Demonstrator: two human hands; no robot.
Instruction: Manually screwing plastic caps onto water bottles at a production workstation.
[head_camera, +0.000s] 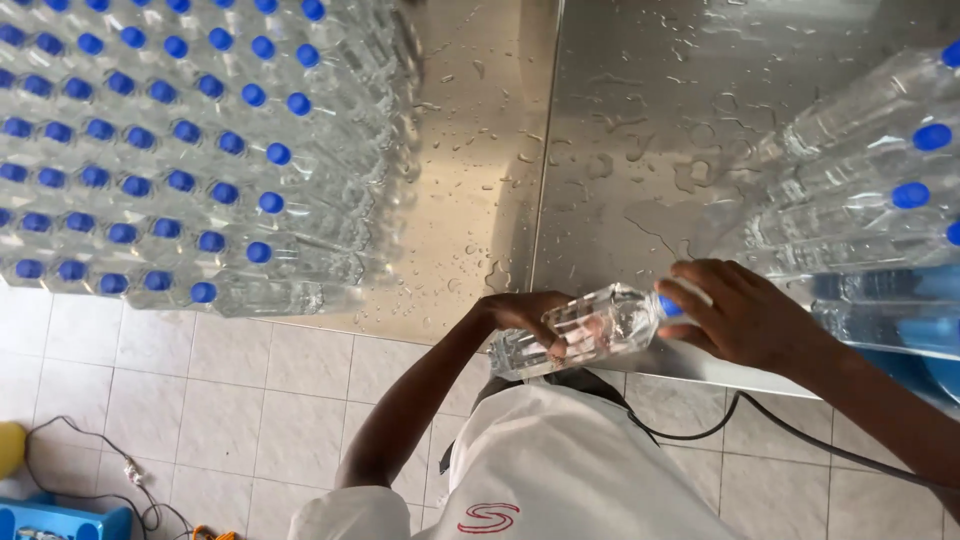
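Wet steel table (480, 200), clear capped bottles (150, 150)

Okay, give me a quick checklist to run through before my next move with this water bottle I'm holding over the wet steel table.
1. Clear plastic water bottle held by both hands: ok.
2. Left hand wrapped around the bottle's base: ok.
3. Right hand at the blue screw cap: ok.
4. Cap tight: cannot tell.
5. Stainless steel table dry: not ok, droplets and puddles.
6. Bare table between the bottle rows: ok.
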